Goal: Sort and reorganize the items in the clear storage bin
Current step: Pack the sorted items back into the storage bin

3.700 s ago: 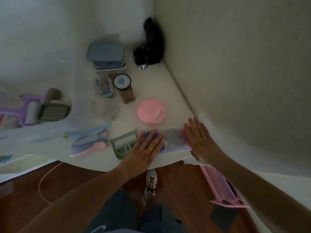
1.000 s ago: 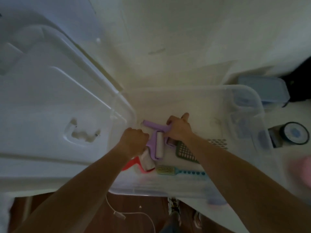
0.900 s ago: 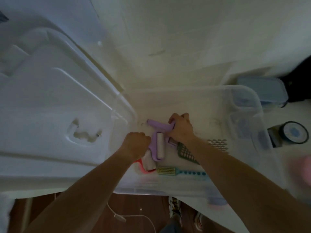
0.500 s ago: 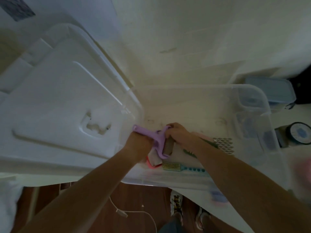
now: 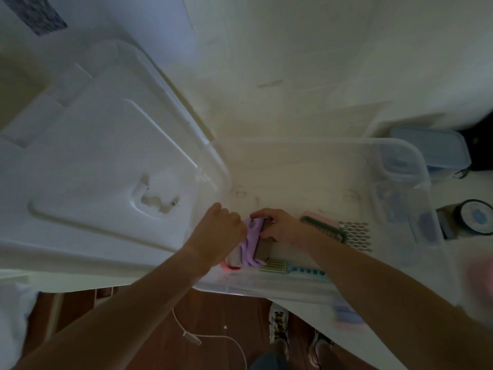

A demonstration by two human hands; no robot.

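The clear storage bin point(image 5: 400, 156) sits on the white table, open at the top. Both hands reach into its near left corner. My left hand point(image 5: 216, 231) is closed on the handle end of a purple lint roller point(image 5: 250, 244), and my right hand point(image 5: 280, 228) grips its brown roll end. Under it lies a second roller with a red-pink frame point(image 5: 230, 264). A green grater point(image 5: 325, 231) on a pink piece, a white mesh piece point(image 5: 356, 236) and a teal-handled brush point(image 5: 290, 268) rest on the bin floor to the right.
The bin's clear lid point(image 5: 101, 182) leans at the left, against the bin's edge. Outside the bin on the right stand a blue-lidded container point(image 5: 432, 148) and a round dark dial point(image 5: 476, 218). A white cable point(image 5: 213, 337) lies on the wooden floor below, near my shoes.
Both hands have left the table's items and entered the bin. In the last second they turned the purple lint roller, its handle swinging left under my left hand, down onto the red-pink roller.
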